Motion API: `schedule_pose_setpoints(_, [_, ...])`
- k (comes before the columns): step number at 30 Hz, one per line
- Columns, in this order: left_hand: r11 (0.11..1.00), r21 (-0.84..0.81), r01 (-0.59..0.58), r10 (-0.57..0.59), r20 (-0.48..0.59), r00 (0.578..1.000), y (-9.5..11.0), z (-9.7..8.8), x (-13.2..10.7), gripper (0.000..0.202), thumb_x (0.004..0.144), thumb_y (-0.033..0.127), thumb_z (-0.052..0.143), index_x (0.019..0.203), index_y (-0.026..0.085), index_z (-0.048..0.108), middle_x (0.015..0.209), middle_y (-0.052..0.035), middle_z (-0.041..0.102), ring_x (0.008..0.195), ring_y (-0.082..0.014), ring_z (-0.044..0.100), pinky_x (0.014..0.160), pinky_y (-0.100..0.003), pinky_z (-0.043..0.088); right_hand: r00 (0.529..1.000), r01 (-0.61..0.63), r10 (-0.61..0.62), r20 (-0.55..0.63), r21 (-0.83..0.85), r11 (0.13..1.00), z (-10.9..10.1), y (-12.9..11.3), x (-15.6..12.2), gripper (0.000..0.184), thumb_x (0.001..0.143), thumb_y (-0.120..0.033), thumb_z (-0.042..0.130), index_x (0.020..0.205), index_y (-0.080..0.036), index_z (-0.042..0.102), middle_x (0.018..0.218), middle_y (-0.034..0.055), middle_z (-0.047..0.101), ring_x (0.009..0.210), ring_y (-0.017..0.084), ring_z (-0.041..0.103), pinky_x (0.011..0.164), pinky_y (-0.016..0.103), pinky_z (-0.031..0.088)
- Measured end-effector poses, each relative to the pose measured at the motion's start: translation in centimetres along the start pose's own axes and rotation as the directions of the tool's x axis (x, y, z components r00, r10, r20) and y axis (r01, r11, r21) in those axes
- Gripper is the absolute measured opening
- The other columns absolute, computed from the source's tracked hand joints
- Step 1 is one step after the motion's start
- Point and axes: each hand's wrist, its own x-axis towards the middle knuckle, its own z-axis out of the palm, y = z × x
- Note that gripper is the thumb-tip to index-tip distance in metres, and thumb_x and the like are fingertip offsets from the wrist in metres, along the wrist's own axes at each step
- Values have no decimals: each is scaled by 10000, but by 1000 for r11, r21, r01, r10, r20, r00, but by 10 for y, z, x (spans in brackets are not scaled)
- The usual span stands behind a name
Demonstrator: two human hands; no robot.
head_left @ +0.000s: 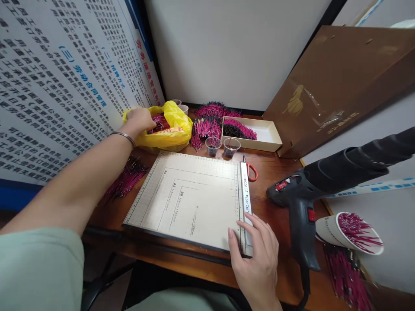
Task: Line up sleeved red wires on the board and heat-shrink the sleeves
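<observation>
A brown wooden desk [272,181] fills a corner where a plain white wall [227,47] meets a large white poster [58,77] covered in dense Chinese print. A big brown cardboard box [340,86] leans at the right.

At the back left, the left hand [138,121], with a thin metal bracelet [123,136] on its wrist, reaches into the mouth of a crumpled yellow plastic bag [171,129]. Its fingers curl down onto the thin magenta sticks [159,123] inside, but I cannot tell whether they grip any. The right hand [256,255] lies flat and relaxed, fingers spread, on the near right corner of a grey paper cutter board [191,198] in the middle of the desk.

Counted:
- one cutter board
- two small clear plastic cups [213,145] just behind the board
- two pale paper cups [183,108] behind the bag
- one pair of orange-handled scissors [251,172]
- one black hot glue gun [298,203]
- one tilted white paper cup [353,233] full of magenta sticks
- one shallow cream cardboard tray [266,134] holding black and magenta sticks
- one loose heap of sticks [126,179] left of the board, and more heaped at the back

The cutter's white rail [245,194] reads "Paper Cutter", and the board is marked B5, A5 and B6. The poster carries blue headings numbered (二) and (三)
</observation>
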Motion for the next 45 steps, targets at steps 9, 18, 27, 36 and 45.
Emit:
schedule_pose_setpoints(9, [900,276,336,-309,-140,941,-41,-22,-94,524,1038,328,273,1181,30,679,1203,-187,674,1177,-390,592,978,-467,462,1000,14,-14,22,13,1000,0,0,0,175,959,-307,603,1029,-147,615,1136,139,669,1110,255,593,1027,422,419])
schedule_pose_setpoints(18, [916,275,293,-350,186,918,-80,46,-115,510,999,591,494,1132,139,689,1152,-111,711,1116,-268,654,1005,-455,488,999,34,-35,30,22,999,0,2,0,189,954,-327,610,1017,-149,612,1121,146,674,1090,267,606,1017,438,433])
schedule_pose_setpoints(27, [941,184,284,-319,202,926,-93,56,-109,385,990,472,610,1181,141,661,1204,-89,677,1130,-264,651,997,-480,533,998,44,-45,39,18,999,0,2,0,189,958,-325,607,1013,-145,619,1120,143,672,1082,263,603,999,416,432])
schedule_pose_setpoints(36, [946,220,237,-283,210,936,-99,44,-127,339,985,444,581,1071,140,704,1047,-81,733,1048,-253,675,951,-416,508,998,41,-42,43,18,999,0,3,0,182,953,-317,614,1020,-148,617,1125,142,675,1075,262,614,985,419,446])
schedule_pose_setpoints(45, [967,237,96,-145,196,970,-79,66,-133,506,887,616,556,1037,172,749,1052,-126,775,1017,-329,695,811,-332,505,998,40,-40,40,8,999,0,3,0,190,941,-323,633,1008,-146,629,1123,139,680,1067,272,621,973,416,451])
